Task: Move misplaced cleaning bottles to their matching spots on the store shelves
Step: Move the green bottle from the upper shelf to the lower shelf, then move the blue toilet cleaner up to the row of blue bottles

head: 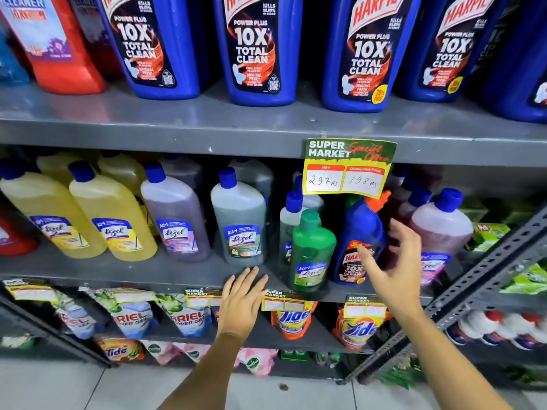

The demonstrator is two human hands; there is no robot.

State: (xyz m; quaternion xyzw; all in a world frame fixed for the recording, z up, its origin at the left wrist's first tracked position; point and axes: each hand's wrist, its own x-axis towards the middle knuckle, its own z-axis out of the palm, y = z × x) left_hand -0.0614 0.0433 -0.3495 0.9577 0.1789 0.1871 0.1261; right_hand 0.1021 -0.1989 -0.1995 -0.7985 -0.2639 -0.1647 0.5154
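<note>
A small blue Harpic bottle [356, 241] with an orange cap stands on the middle shelf [118, 269] among Lizol bottles. My right hand [390, 261] hovers open just in front of it, fingers spread, holding nothing. A green Lizol bottle [310, 253] stands at the shelf's front edge, left of the Harpic bottle. My left hand [241, 303] lies flat and open on the shelf's front edge, below a grey-green Lizol bottle [239, 223]. Large blue Harpic bottles [257, 45] line the top shelf [177, 125].
Yellow Lizol bottles [112, 220], a purple one [174, 220] and a pink one [441, 229] fill the middle shelf. A price tag [347, 167] hangs from the top shelf above the small Harpic bottle. Ariel and Tide pouches [291, 319] hang below. A second rack [485, 279] stands at right.
</note>
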